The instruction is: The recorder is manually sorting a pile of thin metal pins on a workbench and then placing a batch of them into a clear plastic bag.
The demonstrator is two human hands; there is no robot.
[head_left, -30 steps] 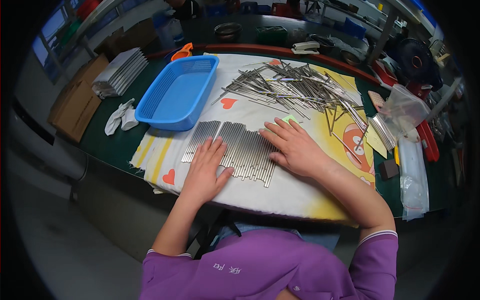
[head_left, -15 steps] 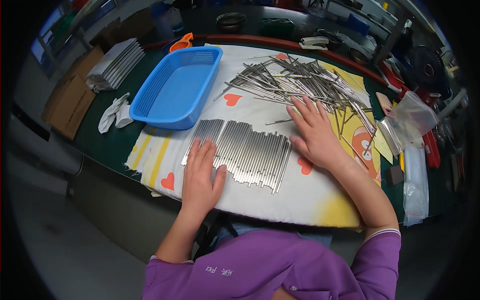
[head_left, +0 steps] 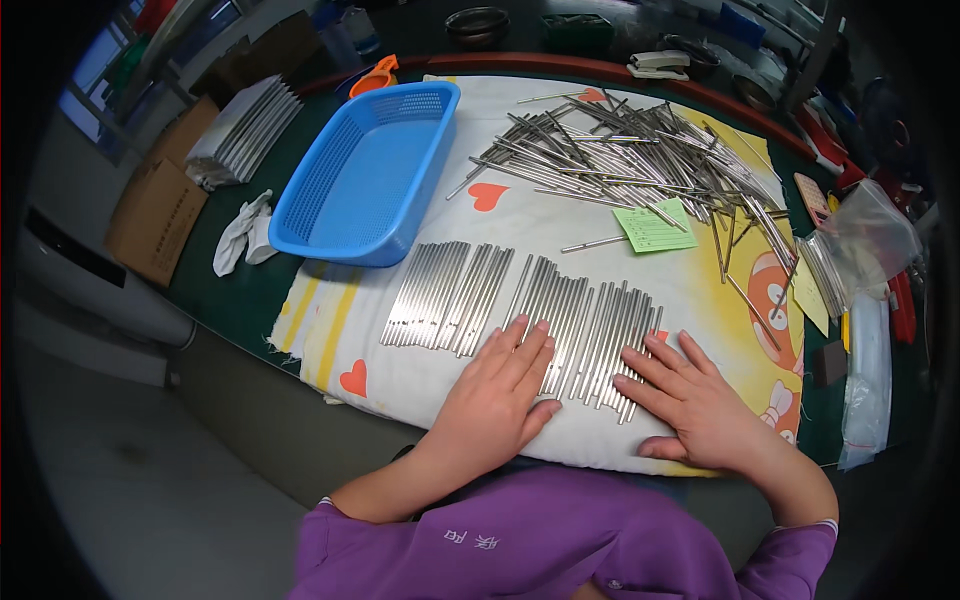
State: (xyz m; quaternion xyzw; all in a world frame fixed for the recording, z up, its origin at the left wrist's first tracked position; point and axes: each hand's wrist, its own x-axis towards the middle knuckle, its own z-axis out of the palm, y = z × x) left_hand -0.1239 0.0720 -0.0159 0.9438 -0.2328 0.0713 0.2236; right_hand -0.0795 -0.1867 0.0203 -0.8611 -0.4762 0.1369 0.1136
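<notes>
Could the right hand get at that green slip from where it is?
Probably yes. The right hand is open, its fingers at the right end of the rod row. The green slip lies farther out, with what looks like only flat cloth between.

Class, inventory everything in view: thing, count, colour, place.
Patterned cloth: one, white and yellow, on dark green table
Slim metal rods, aligned: many, silver, mid cloth
Metal rods, heaped: many, silver, farther back
Rectangular plastic basket: one, blue, cloth's left
Rectangular paper slip: one, green, by heap
Crumpled fabric: count unclear, white, left
Stacked sheets: several, whitish, left
Cardboard boxes: count unclear, brown, left
Plastic bags: count unclear, clear, right
Other clutter: many, mixed, around edges
Shirt: one, purple, bottom edge
Left hand, right hand: two, bare, over aligned rods
</notes>
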